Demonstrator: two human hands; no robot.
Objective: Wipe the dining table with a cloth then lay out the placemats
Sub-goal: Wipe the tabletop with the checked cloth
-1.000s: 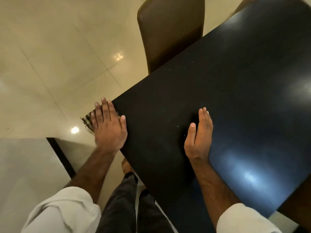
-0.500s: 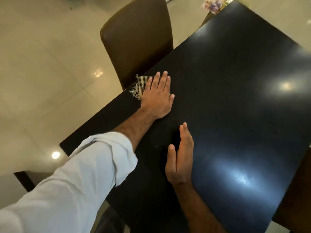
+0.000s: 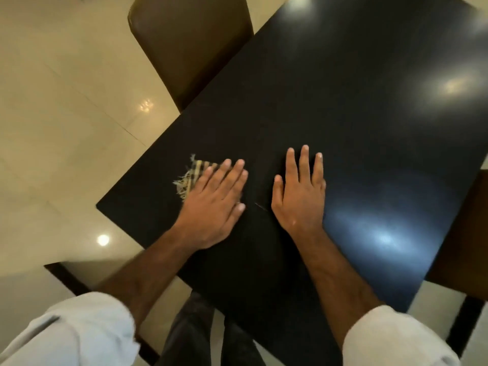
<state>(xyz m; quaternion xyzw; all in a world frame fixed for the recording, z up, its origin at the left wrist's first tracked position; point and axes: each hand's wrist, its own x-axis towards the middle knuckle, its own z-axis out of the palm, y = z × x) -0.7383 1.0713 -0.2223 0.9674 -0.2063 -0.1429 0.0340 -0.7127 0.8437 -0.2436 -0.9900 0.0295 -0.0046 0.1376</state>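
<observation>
The checked cloth [image 3: 190,175], frayed along its edge, lies on the black table [image 3: 356,107] near its left edge, mostly hidden under the left hand [image 3: 215,199], whose grip is spread flat, fingers pressing the fabric down. Just beside it, the right hand [image 3: 301,192] rests palm down on bare tabletop, fingers spread, holding nothing. A brown chair [image 3: 190,40] stands tucked against the table's far-left side on the pale tiled floor [image 3: 66,114].
</observation>
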